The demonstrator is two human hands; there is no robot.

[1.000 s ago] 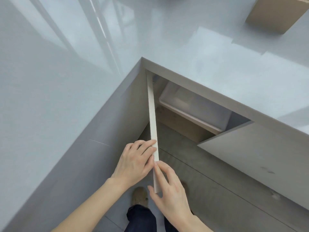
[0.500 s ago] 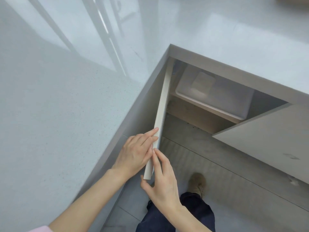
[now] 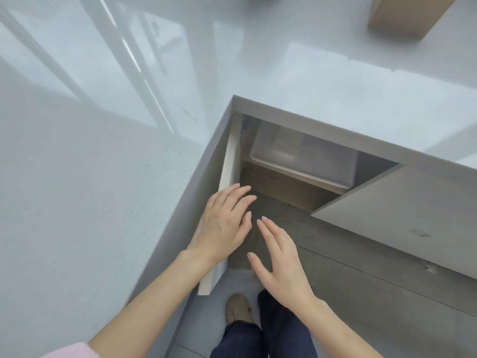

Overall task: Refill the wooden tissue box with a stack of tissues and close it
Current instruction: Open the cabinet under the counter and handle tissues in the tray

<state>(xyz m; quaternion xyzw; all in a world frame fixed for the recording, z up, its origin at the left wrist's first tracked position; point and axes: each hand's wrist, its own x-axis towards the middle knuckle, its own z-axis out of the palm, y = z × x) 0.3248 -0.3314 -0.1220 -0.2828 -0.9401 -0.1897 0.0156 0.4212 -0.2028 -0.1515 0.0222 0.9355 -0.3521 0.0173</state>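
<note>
The wooden tissue box (image 3: 407, 16) stands on the grey countertop at the far upper right, partly cut off by the frame edge. No tissues are visible. My left hand (image 3: 224, 223) lies with fingers spread against the inner face of a white cabinet door (image 3: 228, 171), which is swung out from the inside corner of the counter. My right hand (image 3: 281, 264) hovers open just right of the left hand, a small gap away from the door, holding nothing.
The glossy grey L-shaped countertop (image 3: 103, 177) wraps around the left and top. Under it a translucent plastic bin (image 3: 304, 156) sits on a cabinet shelf. A second grey door (image 3: 402, 218) stands open at right. My shoe (image 3: 238, 307) and dark trousers are on the grey floor.
The white door has swung left, closer to the cabinet side. My left hand went from gripping its edge to pressing flat on it. My right hand has let go and drawn away.
</note>
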